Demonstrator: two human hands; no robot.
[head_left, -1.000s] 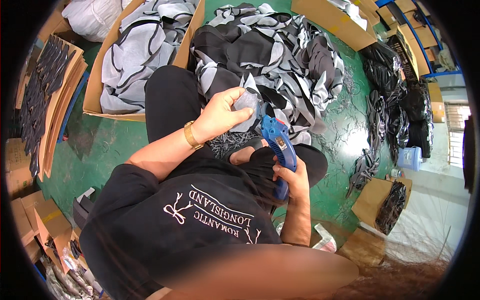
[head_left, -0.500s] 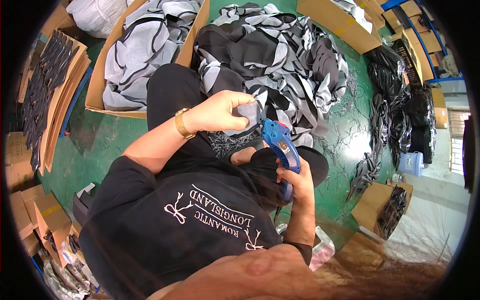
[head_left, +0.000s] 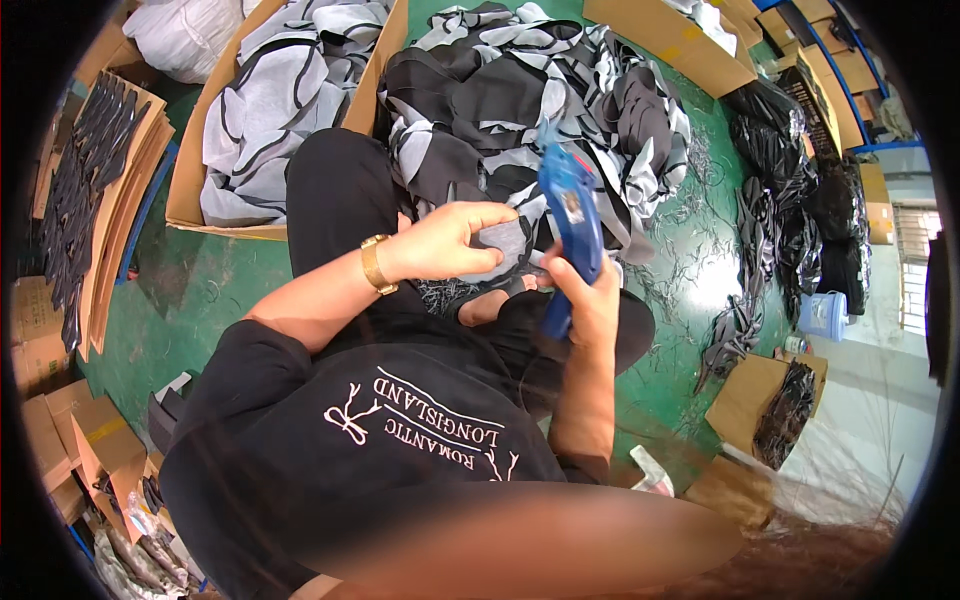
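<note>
Evidently, the work is only partway along. A grey cloth is gripped in the left hand, with the thumb laid across its near side and the forefinger stretched along its far side. A blue cutter is clasped in the right hand, the fingers wrapped around its handle; its blurred tip is pointed away from the hand, past the cloth and over the heap. No contact between tip and cloth can be made out, so no cut seems to be under way. Whether the cloth's edge is finished cannot be told, as part of it is hidden by the left hand.

Much cutting is judged to be done already, since thin clippings are strewn just below the left hand, and more are scattered to the right of the right hand. Beyond both hands the heap of grey and black pieces is spread loosely; beyond the left hand and farther left, a box is filled with similar pieces. Which lot is finished cannot be settled; if the heap is waiting, plenty is left.
</note>
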